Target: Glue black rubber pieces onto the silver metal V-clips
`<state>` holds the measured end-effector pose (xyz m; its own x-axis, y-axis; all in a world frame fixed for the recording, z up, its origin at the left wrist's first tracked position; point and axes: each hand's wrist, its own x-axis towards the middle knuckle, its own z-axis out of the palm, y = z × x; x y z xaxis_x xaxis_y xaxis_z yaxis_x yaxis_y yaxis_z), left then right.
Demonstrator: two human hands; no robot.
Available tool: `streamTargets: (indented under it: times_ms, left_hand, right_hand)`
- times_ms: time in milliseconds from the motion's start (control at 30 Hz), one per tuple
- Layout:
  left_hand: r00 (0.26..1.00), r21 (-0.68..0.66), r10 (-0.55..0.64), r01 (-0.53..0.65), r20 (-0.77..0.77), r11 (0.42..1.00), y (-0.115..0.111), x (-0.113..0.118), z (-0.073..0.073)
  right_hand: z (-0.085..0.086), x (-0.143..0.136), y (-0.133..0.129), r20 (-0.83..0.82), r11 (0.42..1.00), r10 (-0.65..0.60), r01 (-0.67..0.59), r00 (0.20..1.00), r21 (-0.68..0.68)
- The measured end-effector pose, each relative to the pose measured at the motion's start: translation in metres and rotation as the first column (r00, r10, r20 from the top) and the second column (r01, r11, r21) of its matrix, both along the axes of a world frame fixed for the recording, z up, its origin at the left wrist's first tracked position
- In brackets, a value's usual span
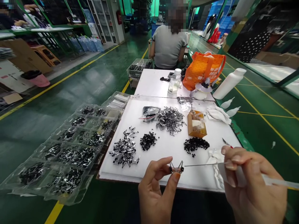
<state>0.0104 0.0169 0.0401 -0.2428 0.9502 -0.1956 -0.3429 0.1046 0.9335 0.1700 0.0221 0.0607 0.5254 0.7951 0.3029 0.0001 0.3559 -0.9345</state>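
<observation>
Between thumb and fingers, my left hand [157, 186] pinches a small metal clip [177, 169] with black ends, its two prongs pointing up. My right hand [253, 180] is closed on a white dropper [268, 180], whose long thin needle reaches left, its tip close to the clip's right black end. Behind my hands lie a pile of metal clips with black parts [125, 149], a pile of bare metal clips [171, 120] and two heaps of small black pieces [148, 141], [196, 145].
A divided clear tray [52, 132] of parts flanks the table's left side. An orange-yellow box [196, 124], white cloth [218, 114], clear bottle [174, 82], white bottle [230, 83] and orange bag [202, 70] stand farther back. A person [169, 46] sits beyond.
</observation>
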Motion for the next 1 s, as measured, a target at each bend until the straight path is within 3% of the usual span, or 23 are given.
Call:
streamTargets:
  times_ms: [200,300,400,433,467,500,667,800,933,967,1000]
  left_hand:
    - [1.000,0.015,0.008,-0.008,-0.011,1.000,0.000,0.000,0.002]
    - [1.000,0.002,0.013,-0.013,-0.001,1.000,-0.001,0.000,-0.001]
    - [1.000,-0.021,0.018,-0.017,0.011,1.000,-0.001,-0.001,-0.004]
    - [1.000,-0.027,0.019,-0.019,0.013,0.999,-0.001,-0.001,-0.004]
    - [1.000,-0.031,0.020,-0.019,0.017,0.999,-0.002,-0.001,-0.005]
    - [1.000,-0.035,0.020,-0.020,0.021,0.999,-0.002,-0.001,-0.005]
    - [0.999,-0.034,0.032,-0.031,0.016,0.999,-0.002,-0.002,-0.004]
    - [0.999,-0.014,0.044,-0.044,-0.018,0.999,-0.003,-0.003,-0.004]
    - [0.985,0.054,0.069,-0.061,-0.157,0.997,-0.006,-0.002,-0.009]
    - [0.975,0.082,0.082,-0.066,-0.206,0.994,-0.006,-0.001,-0.011]
    - [0.962,0.119,0.098,-0.070,-0.254,0.990,-0.007,0.001,-0.013]
  right_hand:
    - [-0.005,-0.001,0.002,0.013,0.998,0.027,-0.026,1.000,-0.056]
    - [-0.005,0.000,0.005,0.004,1.000,-0.015,0.015,1.000,-0.004]
    - [-0.013,0.016,0.020,0.142,0.965,-0.263,0.261,0.954,0.034]
    - [-0.017,0.025,0.027,0.246,0.931,-0.360,0.362,0.900,0.037]
    - [-0.021,0.035,0.036,0.404,0.881,-0.454,0.469,0.794,0.069]
    - [-0.026,0.045,0.044,0.498,0.870,-0.450,0.489,0.741,0.059]
    - [-0.042,0.082,0.083,0.699,0.890,-0.316,0.456,0.641,-0.016]
    - [-0.047,0.080,0.095,0.733,0.930,-0.112,0.330,0.671,-0.159]
    - [-0.044,0.048,0.065,0.644,0.951,0.001,0.199,0.765,-0.238]
    - [-0.042,0.036,0.051,0.597,0.955,0.066,0.123,0.800,-0.270]
    - [-0.039,0.025,0.038,0.451,0.946,0.187,-0.036,0.873,-0.322]
